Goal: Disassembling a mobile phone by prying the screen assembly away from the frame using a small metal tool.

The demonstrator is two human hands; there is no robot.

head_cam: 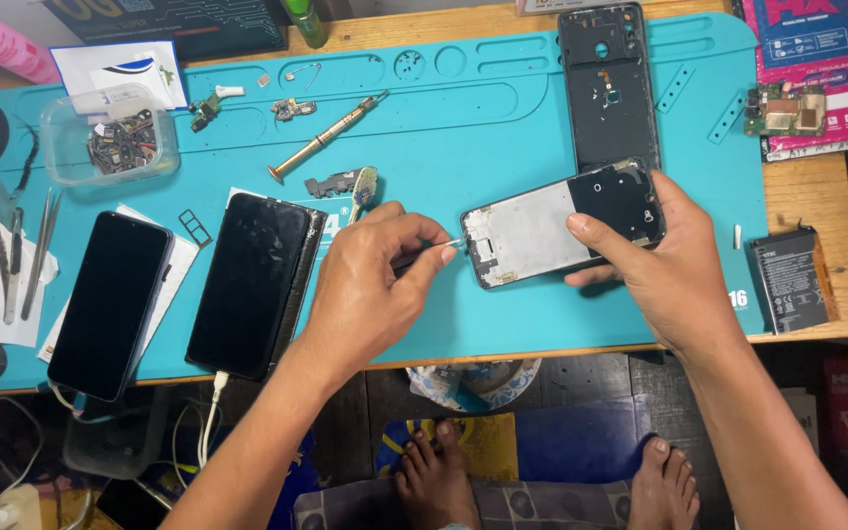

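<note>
- The wooden table [817, 196] carries a wide turquoise silicone work mat [463, 128], and nearly everything lies on that mat.
- Two dark-screened smartphones lie at the mat's left: one in a black case [252, 285] with a white cable plugged in, and a slimmer one [110, 302] just beside it.
- A black plastic phone back frame [609, 88] lies flat at the upper right, well apart from the phones.
- The opened phone chassis with a silver metal plate and black upper part [552, 231] sits near the mat's middle right, tilted, its lower edge apparently resting on the mat.
- The right hand [674, 270] is closed on this chassis, thumb on the face and fingers beneath.
- The chassis looks light, thin and stiff, yet fragile; gripping by the edges, clear of exposed parts, seems safest.
- The left hand [370, 285] pinches a thin metal probe [439, 247], whose tip meets the chassis's left end.
- A clear plastic tub of small parts [110, 137] stands at upper left.
- A brass-coloured screwdriver [326, 137] lies loose above the hands.
</note>
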